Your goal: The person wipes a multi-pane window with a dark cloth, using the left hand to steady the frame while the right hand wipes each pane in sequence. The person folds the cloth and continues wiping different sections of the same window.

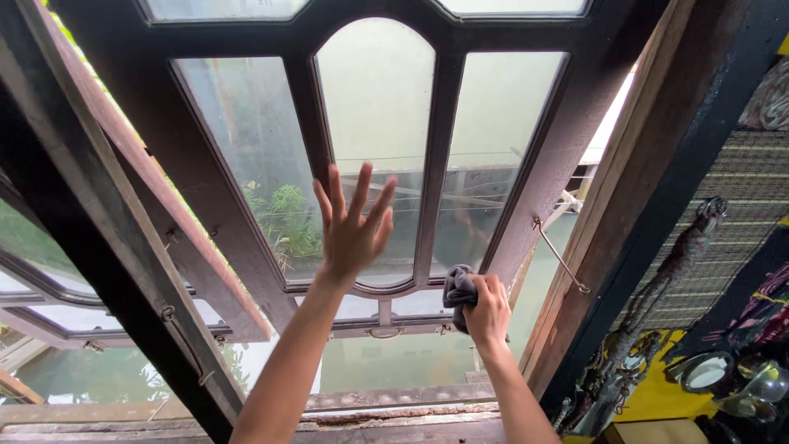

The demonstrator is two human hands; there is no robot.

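A dark wooden window sash (440,115) with several glass panes swings outward in front of me. My left hand (352,226) is spread flat against the middle arched pane (378,99), fingers apart. My right hand (487,308) is closed around a bunched grey cloth (457,288), which presses on the bottom corner of the right pane (485,189) next to the frame's lower rail.
A second sash (123,205) hangs open at the left. A metal stay hook (560,256) links the sash to the brown frame post (649,173) at right. Woven mat, rope and small mirrors (707,370) crowd the right wall. The weathered sill (394,407) lies below; green water outside.
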